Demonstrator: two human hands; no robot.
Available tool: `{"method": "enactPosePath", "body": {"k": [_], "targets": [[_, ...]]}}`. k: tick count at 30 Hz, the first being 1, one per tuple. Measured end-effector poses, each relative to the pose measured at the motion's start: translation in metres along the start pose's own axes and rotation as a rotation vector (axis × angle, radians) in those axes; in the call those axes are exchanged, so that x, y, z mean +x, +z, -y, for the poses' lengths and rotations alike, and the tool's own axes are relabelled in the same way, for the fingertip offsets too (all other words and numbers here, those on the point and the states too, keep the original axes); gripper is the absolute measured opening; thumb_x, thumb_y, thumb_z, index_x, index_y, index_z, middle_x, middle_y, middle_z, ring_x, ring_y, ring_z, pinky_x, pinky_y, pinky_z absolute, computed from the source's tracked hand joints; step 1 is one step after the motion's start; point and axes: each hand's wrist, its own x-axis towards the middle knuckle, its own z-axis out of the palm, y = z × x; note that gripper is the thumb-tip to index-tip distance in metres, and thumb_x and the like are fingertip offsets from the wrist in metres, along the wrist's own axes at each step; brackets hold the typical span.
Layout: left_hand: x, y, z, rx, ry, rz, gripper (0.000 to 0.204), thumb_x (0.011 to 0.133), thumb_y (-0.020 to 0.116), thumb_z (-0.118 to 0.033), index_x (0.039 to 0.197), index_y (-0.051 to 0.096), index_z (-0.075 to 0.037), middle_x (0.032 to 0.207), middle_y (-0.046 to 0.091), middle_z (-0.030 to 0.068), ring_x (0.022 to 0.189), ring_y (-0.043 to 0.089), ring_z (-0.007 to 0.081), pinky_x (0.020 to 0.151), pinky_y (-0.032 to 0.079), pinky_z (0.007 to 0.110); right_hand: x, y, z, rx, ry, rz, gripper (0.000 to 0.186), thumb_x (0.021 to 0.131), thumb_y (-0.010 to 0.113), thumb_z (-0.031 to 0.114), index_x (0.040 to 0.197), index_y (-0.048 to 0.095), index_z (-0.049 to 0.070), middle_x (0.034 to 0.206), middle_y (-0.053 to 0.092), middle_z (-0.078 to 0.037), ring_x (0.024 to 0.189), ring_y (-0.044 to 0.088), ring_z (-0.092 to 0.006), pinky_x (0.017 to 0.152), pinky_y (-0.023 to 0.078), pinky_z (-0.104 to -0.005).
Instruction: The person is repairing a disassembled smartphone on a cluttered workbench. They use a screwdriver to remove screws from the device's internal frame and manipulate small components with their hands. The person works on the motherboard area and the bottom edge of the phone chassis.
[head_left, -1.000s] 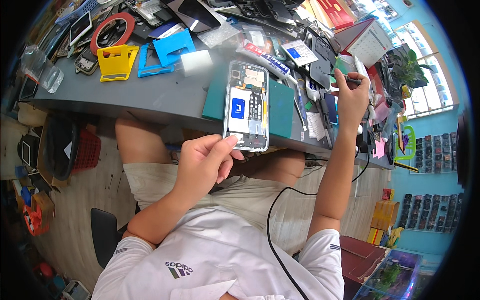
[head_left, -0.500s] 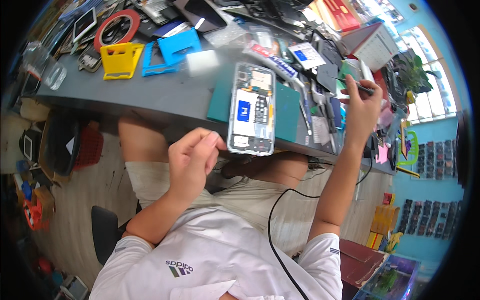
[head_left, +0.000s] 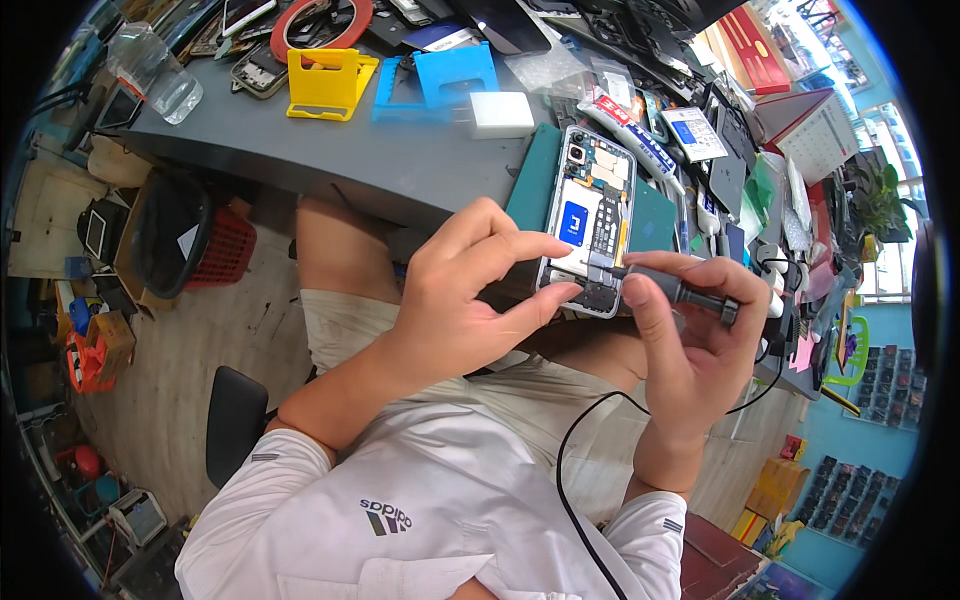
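Observation:
An opened smartphone lies face down with its blue-marked battery and circuit boards bare. It rests on a green mat at the desk's front edge, its lower end reaching past the edge. My left hand is at the phone's lower left side. Its thumb and index finger are spread apart, their tips at the phone. In my right hand is a dark screwdriver, gripped between thumb and fingers. The screwdriver's thin tip points left over the phone's lower part, close to my left fingertips.
Left of the mat are a white block, a blue phone stand and a yellow phone stand. A glue tube, a loose battery and various tools crowd the right. A black cable hangs across my shirt.
My right hand has come from the tools at the right to the phone with the screwdriver. My left hand has opened its thumb and finger and moved to the phone's lower end. The view has shifted.

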Motion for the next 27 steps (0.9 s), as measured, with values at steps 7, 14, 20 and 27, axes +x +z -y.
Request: {"method": "enactPosePath", "body": {"k": [7, 14, 20, 27], "targets": [[-0.0003, 0.0026, 0.0012, 0.020, -0.024, 0.007, 0.034, 0.078, 0.097, -0.007, 0.109, 0.086, -0.012, 0.084, 0.060, -0.0009, 0.069, 0.051, 0.0092, 0.059, 0.040, 0.027, -0.0045, 0.0047, -0.0022, -0.020, -0.043, 0.082, 0.043, 0.094, 0.081, -0.009, 0.123, 0.050, -0.001, 0.111, 0.078, -0.023, 0.097, 0.076, -0.0170, 0.082, 0.062, -0.0284], [-0.0034, 0.0058, 0.0038, 0.001, -0.016, -0.009, 0.029, 0.078, 0.096, -0.003, 0.104, 0.087, -0.012, 0.082, 0.060, -0.0010, 0.068, 0.050, 0.0084, 0.058, 0.039, 0.026, -0.0056, 0.0047, -0.0041, -0.046, -0.083, 0.075, 0.043, 0.094, 0.082, -0.008, 0.122, 0.050, -0.001, 0.110, 0.078, -0.023, 0.094, 0.076, -0.0169, 0.082, 0.062, -0.0289], [-0.0032, 0.0059, 0.0029, -0.008, -0.022, -0.016, 0.027, 0.078, 0.095, -0.002, 0.101, 0.086, -0.012, 0.085, 0.063, -0.0007, 0.069, 0.053, 0.0082, 0.059, 0.040, 0.026, -0.0063, 0.0040, -0.0001, -0.086, -0.078, 0.063, 0.043, 0.094, 0.083, -0.008, 0.121, 0.051, -0.001, 0.108, 0.079, -0.022, 0.094, 0.076, -0.0174, 0.082, 0.062, -0.0292], [-0.0035, 0.0066, 0.0033, -0.023, -0.015, -0.014, 0.027, 0.078, 0.096, -0.002, 0.101, 0.086, -0.012, 0.086, 0.065, -0.0007, 0.070, 0.054, 0.0082, 0.059, 0.041, 0.025, -0.0058, 0.0039, -0.0009, -0.107, -0.100, 0.071, 0.043, 0.093, 0.083, -0.008, 0.121, 0.051, -0.002, 0.107, 0.079, -0.022, 0.095, 0.076, -0.0169, 0.083, 0.062, -0.0292]]}}
